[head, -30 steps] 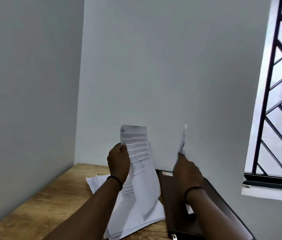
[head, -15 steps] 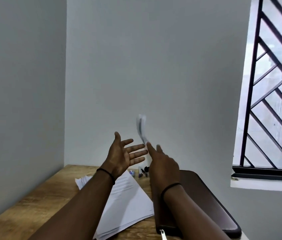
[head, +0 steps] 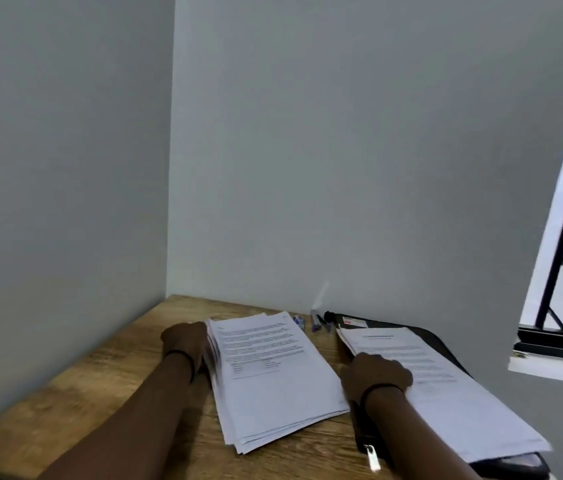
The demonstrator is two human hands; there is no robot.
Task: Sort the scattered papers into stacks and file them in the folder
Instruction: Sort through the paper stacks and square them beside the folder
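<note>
Lying on the wooden table, a thick stack of white printed papers sits left of a second white paper stack, which rests on the dark brown zip folder. That folder is mostly hidden under its stack. The left hand touches the left stack's left edge; its fingers are blurred, so its grip cannot be told. The right hand rests on the right stack's left edge, fingers hidden. Small pens lie blurred at the far wall.

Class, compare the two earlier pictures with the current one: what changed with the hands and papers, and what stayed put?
Both hands came down. The right hand laid its sheets on the folder; the left hand, which had released its sheet, now touches the left stack. Folder, table and pens stayed put.
</note>
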